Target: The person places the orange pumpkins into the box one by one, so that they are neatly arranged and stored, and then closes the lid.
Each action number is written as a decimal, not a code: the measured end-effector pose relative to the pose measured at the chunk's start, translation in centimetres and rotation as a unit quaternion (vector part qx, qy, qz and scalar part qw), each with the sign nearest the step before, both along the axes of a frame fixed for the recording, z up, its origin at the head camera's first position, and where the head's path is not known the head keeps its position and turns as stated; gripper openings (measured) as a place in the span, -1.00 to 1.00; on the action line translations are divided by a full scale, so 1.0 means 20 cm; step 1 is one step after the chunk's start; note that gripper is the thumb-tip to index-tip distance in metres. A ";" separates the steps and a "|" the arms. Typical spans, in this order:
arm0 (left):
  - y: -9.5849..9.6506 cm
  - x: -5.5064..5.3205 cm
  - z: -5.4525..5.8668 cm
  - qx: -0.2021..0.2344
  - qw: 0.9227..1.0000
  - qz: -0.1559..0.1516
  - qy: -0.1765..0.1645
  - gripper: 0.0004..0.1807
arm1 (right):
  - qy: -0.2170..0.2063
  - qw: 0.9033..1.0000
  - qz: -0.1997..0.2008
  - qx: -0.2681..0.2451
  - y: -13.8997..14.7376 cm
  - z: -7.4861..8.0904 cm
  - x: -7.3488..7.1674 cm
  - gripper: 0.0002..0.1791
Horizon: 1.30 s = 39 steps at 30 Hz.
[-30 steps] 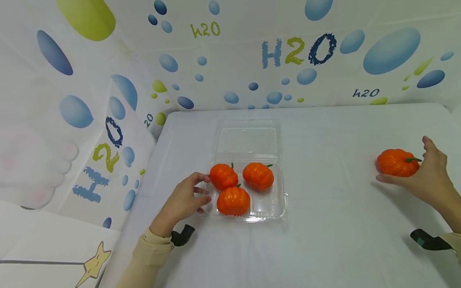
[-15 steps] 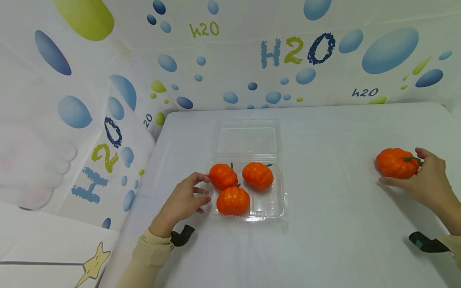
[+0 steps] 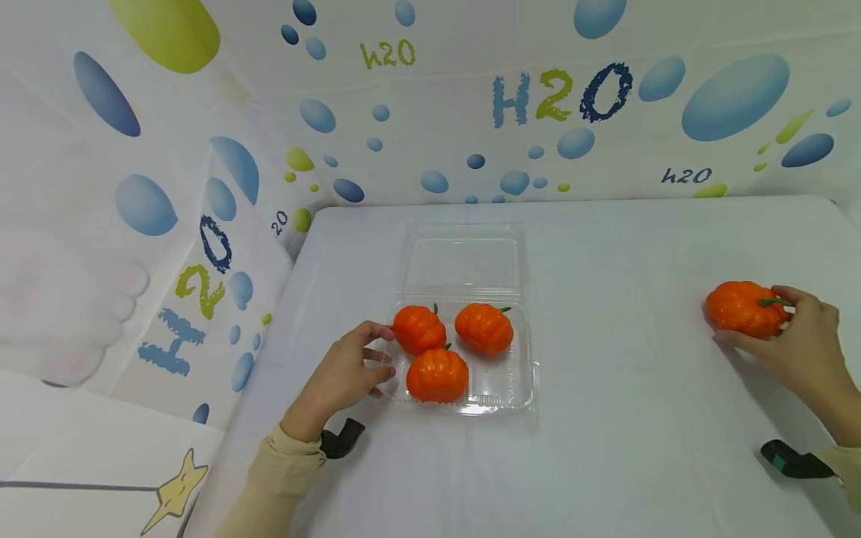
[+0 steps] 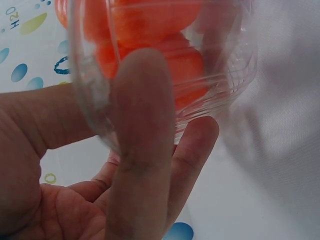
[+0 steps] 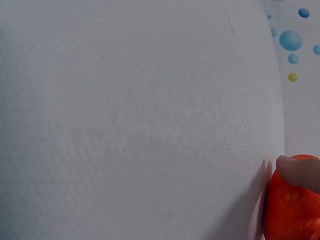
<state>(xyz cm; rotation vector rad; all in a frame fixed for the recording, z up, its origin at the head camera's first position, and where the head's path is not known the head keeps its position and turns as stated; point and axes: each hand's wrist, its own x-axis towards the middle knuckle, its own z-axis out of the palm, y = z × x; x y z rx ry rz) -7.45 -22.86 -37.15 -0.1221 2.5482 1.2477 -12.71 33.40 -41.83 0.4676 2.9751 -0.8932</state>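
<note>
Screened tabletop work area; building type cannot be determined. White-covered table (image 3: 619, 433) is bounded behind and at its left by sheeting (image 3: 457, 82) printed with "H2O" lettering (image 3: 557, 96) and blue droplets (image 3: 736, 97).

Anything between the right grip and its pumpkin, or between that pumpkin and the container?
Nothing visible. The right grip holds the pumpkin; only white tablecloth lies between that and the clear container, whose lid is folded back, off the opening.
</note>
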 end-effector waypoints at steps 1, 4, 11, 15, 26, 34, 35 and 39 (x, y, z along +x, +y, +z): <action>0.00 0.00 0.00 0.003 1.000 -0.001 0.002 -0.52 | 0.002 1.000 0.000 0.000 0.00 0.00 0.00 0.09; -0.01 0.00 -0.01 0.009 1.000 -0.006 0.009 -0.53 | 0.010 1.000 0.002 -0.002 -0.01 -0.01 0.01 0.06; -0.01 0.00 -0.01 0.006 1.000 -0.009 0.012 -0.53 | 0.007 0.999 0.022 -0.035 -0.05 0.01 0.02 0.06; -0.01 0.00 -0.01 0.007 1.000 -0.007 0.008 -0.52 | 0.008 0.997 0.058 -0.054 -0.09 0.03 0.02 0.03; 0.00 0.00 -0.01 0.003 1.000 -0.007 0.007 -0.52 | -0.029 0.969 0.160 -0.184 -0.28 0.09 0.07 -0.06; 0.00 0.00 -0.01 0.006 1.000 -0.007 0.005 -0.52 | -0.058 0.934 0.211 -0.281 -0.45 0.15 0.14 -0.32; 0.00 0.00 -0.01 0.007 1.000 -0.007 0.005 -0.52 | -0.054 0.931 0.220 -0.287 -0.47 0.16 0.15 -0.38; 0.00 0.00 -0.01 0.006 1.000 -0.007 0.006 -0.52 | -0.034 0.915 0.258 -0.308 -0.56 0.19 0.19 -0.54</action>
